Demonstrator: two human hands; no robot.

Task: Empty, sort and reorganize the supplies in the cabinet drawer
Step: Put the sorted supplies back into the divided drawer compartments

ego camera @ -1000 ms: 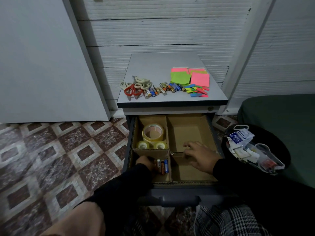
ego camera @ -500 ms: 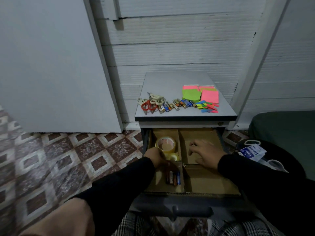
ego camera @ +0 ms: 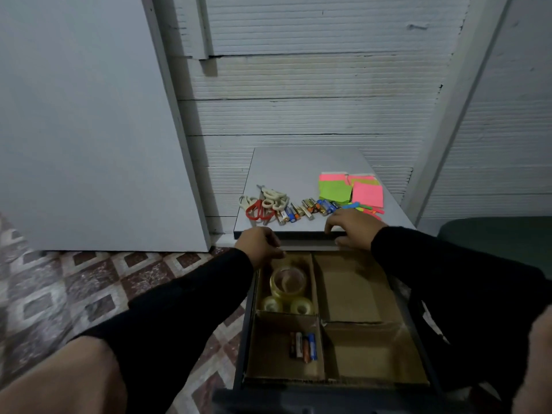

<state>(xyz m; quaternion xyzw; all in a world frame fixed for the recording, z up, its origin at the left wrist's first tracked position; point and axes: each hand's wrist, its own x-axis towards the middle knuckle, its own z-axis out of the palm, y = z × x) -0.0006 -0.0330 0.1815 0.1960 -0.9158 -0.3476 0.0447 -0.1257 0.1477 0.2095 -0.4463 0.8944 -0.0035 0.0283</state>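
Observation:
The open drawer [ego camera: 397,297] holds cardboard dividers. Its back-left compartment contains three rolls of clear tape [ego camera: 288,282]; the front-left one holds several batteries [ego camera: 302,345]. Both right compartments are bare cardboard. On the cabinet top [ego camera: 301,165] lie scissors [ego camera: 264,203], a row of batteries [ego camera: 310,208] and pink and green sticky notes [ego camera: 351,191]. My left hand [ego camera: 260,242] hovers above the drawer's back-left corner, fingers loosely curled, holding nothing. My right hand [ego camera: 352,227] is at the cabinet top's front edge, fingers spread, empty, just in front of the batteries.
A white panel [ego camera: 89,121] leans against the wall left of the cabinet. Patterned floor tiles [ego camera: 74,294] lie to the left. A dark green surface [ego camera: 507,240] sits at the right edge.
Both hands have risen out of the drawer toward the cabinet top; the left left the tape compartment, the right left the back-right compartment. My view has tilted upward.

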